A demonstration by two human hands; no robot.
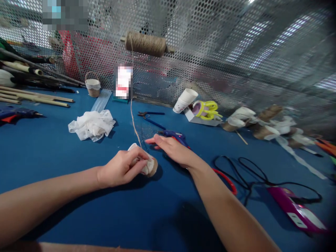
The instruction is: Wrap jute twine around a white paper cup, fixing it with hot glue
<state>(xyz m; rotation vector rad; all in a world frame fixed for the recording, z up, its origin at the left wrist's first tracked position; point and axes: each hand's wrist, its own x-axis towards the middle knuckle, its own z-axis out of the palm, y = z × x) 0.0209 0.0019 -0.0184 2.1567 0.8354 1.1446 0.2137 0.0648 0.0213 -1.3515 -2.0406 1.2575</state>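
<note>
My left hand (123, 166) grips a white paper cup (151, 163) lying on its side, with brown twine wound around its base end. From the cup, a strand of twine (134, 126) runs up to a spool (145, 43) on the mesh panel. My right hand (170, 147) is a little to the right of the cup, its fingers stretched out and pointing left, nothing seen in them. Just behind it lies a blue glue gun (181, 137) with a small red light, partly hidden by the hand; I cannot tell whether they touch.
Blue-handled pliers (152, 113) lie beyond my hands, near stacked paper cups (186, 99). At left are crumpled white fabric (92, 125), a small twine basket (93, 86) and another glue gun (19, 113). Black cables and a purple power strip (295, 210) occupy the right.
</note>
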